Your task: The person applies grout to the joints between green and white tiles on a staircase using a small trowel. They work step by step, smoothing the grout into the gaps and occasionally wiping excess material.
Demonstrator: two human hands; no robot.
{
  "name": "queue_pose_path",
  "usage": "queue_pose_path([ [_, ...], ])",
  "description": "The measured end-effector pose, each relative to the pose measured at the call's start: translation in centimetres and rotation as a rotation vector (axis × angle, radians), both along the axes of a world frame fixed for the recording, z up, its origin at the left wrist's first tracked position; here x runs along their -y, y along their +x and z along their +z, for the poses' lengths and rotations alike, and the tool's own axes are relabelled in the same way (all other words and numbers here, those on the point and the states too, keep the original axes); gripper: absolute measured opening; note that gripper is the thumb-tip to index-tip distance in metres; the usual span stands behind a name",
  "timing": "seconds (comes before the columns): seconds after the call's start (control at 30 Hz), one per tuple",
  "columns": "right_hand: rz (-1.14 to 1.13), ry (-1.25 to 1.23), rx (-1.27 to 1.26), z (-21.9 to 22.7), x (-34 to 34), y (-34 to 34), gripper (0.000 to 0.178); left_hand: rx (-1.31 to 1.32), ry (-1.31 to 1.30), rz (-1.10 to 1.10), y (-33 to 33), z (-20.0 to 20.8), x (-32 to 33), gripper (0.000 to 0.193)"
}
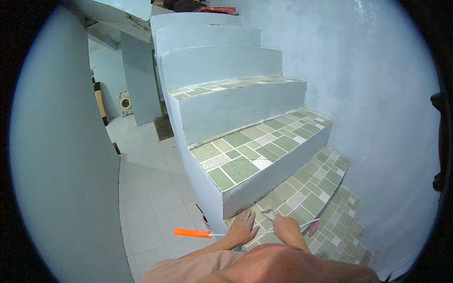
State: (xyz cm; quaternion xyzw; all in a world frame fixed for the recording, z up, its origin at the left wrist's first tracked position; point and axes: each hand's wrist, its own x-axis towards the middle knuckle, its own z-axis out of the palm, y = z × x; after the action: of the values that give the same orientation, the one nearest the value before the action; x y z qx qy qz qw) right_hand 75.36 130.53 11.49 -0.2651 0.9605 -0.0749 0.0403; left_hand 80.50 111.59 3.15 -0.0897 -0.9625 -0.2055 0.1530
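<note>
My left hand point(243, 227) rests with fingers stretched out on the green-tiled step point(307, 188), close to the foot of the pale blue riser point(278, 170). Beside it, my right hand point(287, 229) is closed round a small scraper point(267, 213), whose pale blade points at the tiles near that riser. The scraper's handle is hidden in my fist. A paint roller lies across by my wrists, its orange handle point(192, 233) at the left and its pink roller head point(314, 227) at the right. Parts of its thin rod are hidden by my hands.
More steps point(222, 61) rise ahead, and lower tiled steps point(337, 221) descend at the right along the blue wall point(377, 118). A small container point(204, 218) with a stick stands beside the stair's left side. White floor tiles point(151, 188) stretch leftward; a washing machine point(124, 103) stands far back.
</note>
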Motion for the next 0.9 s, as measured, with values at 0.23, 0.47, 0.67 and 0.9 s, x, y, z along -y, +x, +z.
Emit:
queue_pose_path([
  [0.23, -0.152, -0.114, -0.053, -0.2, -0.7, -1.6, 0.025, 0.026, -0.055, 0.021, 0.1, 0.3, -0.2, 0.061],
  [0.47, -0.137, -0.081, -0.009, -0.6, -2.1, -1.6, 0.030, 0.029, -0.030, 0.023, 0.1, 0.3, -0.3, 0.061],
  [0.67, -0.175, -0.143, -0.070, -0.7, -1.7, -1.6, 0.024, 0.015, -0.031, 0.034, 0.2, 0.3, -0.4, 0.060],
  [0.9, -0.150, -0.075, -0.015, -0.3, -2.0, -0.9, 0.023, -0.012, -0.031, 0.028, 0.0, 0.2, -0.3, 0.060],
])
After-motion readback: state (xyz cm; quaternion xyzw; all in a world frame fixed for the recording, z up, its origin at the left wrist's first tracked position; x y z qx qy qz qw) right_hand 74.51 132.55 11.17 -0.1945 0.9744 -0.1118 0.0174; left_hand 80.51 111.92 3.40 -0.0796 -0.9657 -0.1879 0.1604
